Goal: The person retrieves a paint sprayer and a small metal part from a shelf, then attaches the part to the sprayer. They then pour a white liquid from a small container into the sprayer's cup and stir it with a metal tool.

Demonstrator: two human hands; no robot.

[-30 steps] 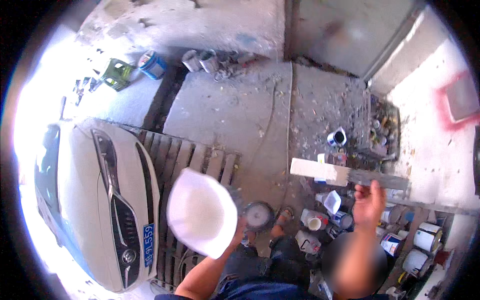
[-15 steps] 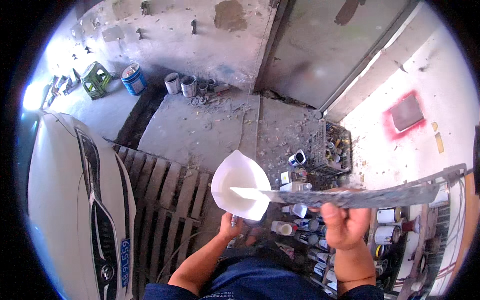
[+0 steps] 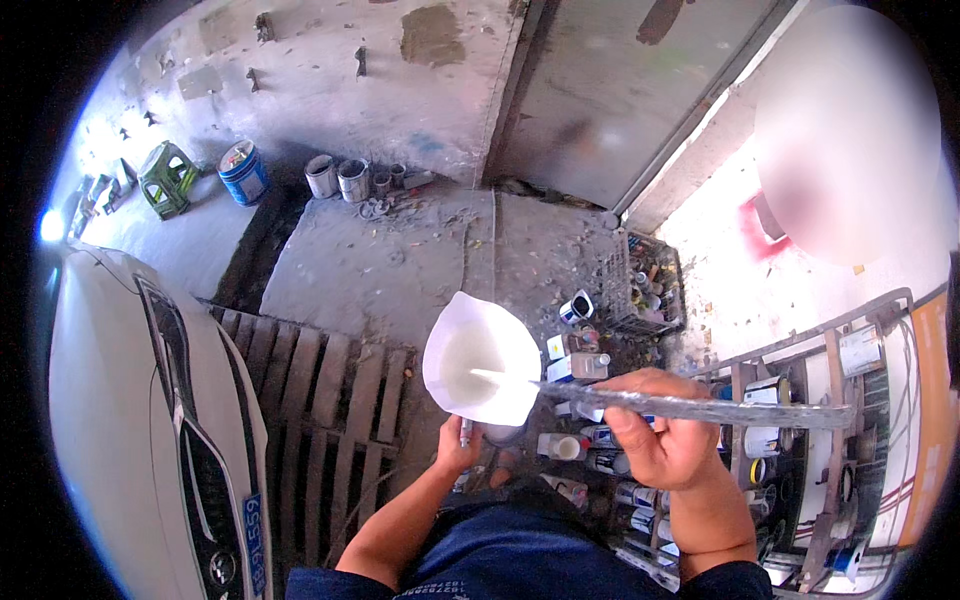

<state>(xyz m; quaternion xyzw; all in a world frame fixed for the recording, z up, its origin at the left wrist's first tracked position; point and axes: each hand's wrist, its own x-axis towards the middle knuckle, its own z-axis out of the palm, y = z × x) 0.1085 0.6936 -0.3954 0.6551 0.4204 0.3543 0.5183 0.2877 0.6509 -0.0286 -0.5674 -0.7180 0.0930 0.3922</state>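
A white cup [image 3: 450,345] with a wide, wavy rim is in front of me, tipped so its inside shows; some pale liquid seems to lie in it. My left hand [image 3: 458,447] is closed below the cup, and a small silvery metal part shows at its fingers. My right hand [image 3: 665,428] grips a long flat stirring stick [image 3: 765,412], crusted with grey paint, between thumb and fingers. The stick lies nearly level, and its white-coated tip reaches over the rim into the cup. What lies under the cup is mostly hidden.
At left stands a white car [image 3: 120,400] beside a slatted wooden pallet [image 3: 315,410]. Paint cans [image 3: 610,460] crowd the floor at right, near a crate [image 3: 640,285] and a metal rack [image 3: 825,450]. A blue bucket [image 3: 243,175] and green stool [image 3: 168,180] stand by the far wall.
My right hand has moved slightly left, and the stick's far end has dropped a little. The cup tilts a bit differently. The view has shifted slightly right; a pale blur now covers the right wall.
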